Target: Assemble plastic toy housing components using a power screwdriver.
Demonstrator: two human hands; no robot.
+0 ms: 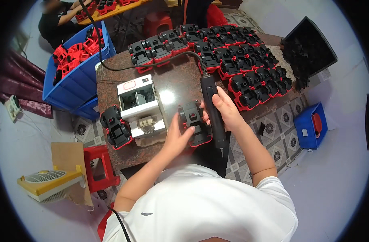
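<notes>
My right hand [226,111] is wrapped round a black electric screwdriver [212,107], whose cord leaves its top and whose bit points down toward me. My left hand [177,137] grips the left side of a black and red toy car body [200,131], thumb over its top. The car body lies at the table's near edge, wheels up, just left of the screwdriver. The bit is apart from it. Left of my left hand stands a white screw feeder [141,105] with an open-topped compartment. Another toy car body [116,127] sits on the feeder's far left side.
Rows of similar car bodies [237,52] cover the back and right of the stone table [111,88]. A black bin [309,48] of dark parts is at far right. Blue crates [75,80] [309,127], a red stool [99,169] and a yellow fan [51,181] surround it. Someone works at back left.
</notes>
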